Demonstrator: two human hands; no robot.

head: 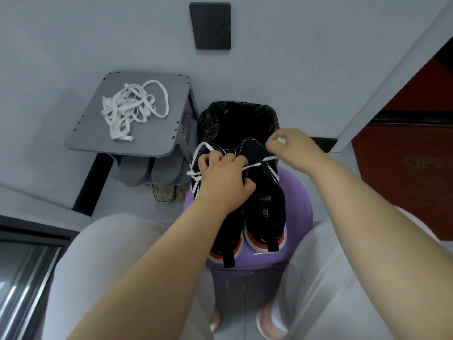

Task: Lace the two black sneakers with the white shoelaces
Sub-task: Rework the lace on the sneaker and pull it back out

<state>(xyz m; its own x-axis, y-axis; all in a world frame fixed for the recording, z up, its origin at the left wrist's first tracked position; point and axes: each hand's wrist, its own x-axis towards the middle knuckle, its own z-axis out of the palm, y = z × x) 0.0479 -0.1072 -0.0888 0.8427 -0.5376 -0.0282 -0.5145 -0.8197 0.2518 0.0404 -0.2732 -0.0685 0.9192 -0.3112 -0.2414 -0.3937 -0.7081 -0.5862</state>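
Your left grip (225,182) is curled over the throat of the left sneaker (228,238), fingers clamped on the upper where the lace (259,163) comes through. Your right grip (291,146) is raised to the far right, pinched on what looks like that lace's white end, though it is blurred. Both sneakers stand side by side on the purple stool (300,212) between your knees, toes pointing away; the right sneaker (266,209) touches the left. Expect the lace to be light, limp and flat: it will twist and slide back through an eyelet if let slack, so hold it close to the tip and keep it taut. The sneakers look soft and light, so they will tip or skid on the smooth, rounded stool unless you pin them at the throat as you do now. Just past the toes gapes the black-lined bin (235,119); a shove away from you could drop a sneaker in. Open room lies up and to the right for pulling. The spare laces (130,111) lie tangled on the rack (157,136) at far left, well apart, a long reach across.
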